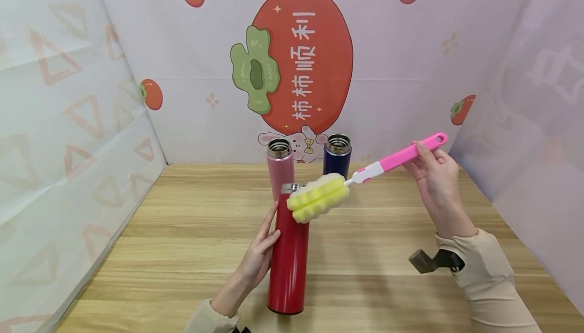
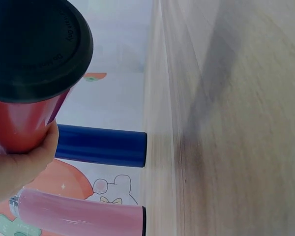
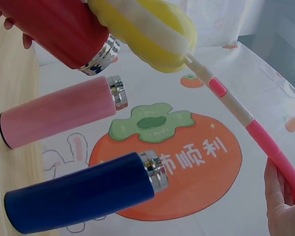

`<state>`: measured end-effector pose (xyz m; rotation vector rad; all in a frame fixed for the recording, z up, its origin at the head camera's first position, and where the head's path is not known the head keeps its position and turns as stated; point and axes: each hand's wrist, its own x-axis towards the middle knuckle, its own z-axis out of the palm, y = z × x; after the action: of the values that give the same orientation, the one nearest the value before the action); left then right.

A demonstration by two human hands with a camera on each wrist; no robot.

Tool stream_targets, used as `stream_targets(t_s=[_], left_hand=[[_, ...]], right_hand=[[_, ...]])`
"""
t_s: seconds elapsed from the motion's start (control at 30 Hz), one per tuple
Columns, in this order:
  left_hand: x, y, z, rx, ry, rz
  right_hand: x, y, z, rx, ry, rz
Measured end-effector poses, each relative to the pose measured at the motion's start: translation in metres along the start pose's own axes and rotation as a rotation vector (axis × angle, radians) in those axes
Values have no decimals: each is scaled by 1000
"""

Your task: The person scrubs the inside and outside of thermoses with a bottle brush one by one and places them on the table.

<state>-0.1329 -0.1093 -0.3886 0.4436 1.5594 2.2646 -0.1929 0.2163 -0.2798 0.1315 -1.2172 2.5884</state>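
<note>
A red thermos bottle (image 1: 288,267) is gripped by my left hand (image 1: 256,258), its steel neck upward and away from me. Its black base (image 2: 34,54) shows in the left wrist view, raised off the table. My right hand (image 1: 437,178) pinches the pink handle (image 1: 406,157) of a bottle brush near its hanging-hole end. The brush's yellow and white sponge head (image 1: 319,198) points left and overlaps the upper part of the red bottle in the head view. In the right wrist view the sponge (image 3: 152,34) is close to the bottle's steel mouth (image 3: 101,56), outside it.
Behind the red bottle, a pink thermos (image 1: 280,171) and a dark blue thermos (image 1: 336,163) stand uncapped on the wooden table (image 1: 182,242). Printed cloth walls (image 1: 388,69) enclose the back and sides. A dark wrist camera (image 1: 435,261) sits on the right sleeve.
</note>
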Motion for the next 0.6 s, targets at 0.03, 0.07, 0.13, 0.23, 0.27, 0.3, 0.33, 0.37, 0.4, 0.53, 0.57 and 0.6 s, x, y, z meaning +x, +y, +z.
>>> stream_targets(t_s=[0.03,0.07,0.13,0.23,0.27,0.3,0.33,0.37,0.4,0.53,0.57,0.6], left_hand=[[0,0,0,5,3,-1],[0,-1,0,10,8,-3],[0,-2,0,28,22,-8],[1,-3,0,63,56,-16],[2,-4,1,73,68,-19],[2,-4,1,82,77,-19],[3,-5,1,89,88,-22],[3,-5,1,96,98,-25],[3,-5,1,102,108,-29],[5,-7,0,125,147,-44],[5,-7,0,133,157,-44],[5,-8,1,143,169,-45]], right_hand=[[0,0,0,2,4,-1],[1,0,0,4,9,-1],[1,0,0,6,16,-3],[2,0,1,17,22,-8],[2,0,1,20,25,-11],[2,0,1,29,27,-14],[2,1,1,40,30,-18],[2,1,1,52,33,-22],[2,1,1,59,36,-27],[2,0,-1,105,46,-43],[3,0,-1,117,47,-46],[3,-1,-2,132,46,-48]])
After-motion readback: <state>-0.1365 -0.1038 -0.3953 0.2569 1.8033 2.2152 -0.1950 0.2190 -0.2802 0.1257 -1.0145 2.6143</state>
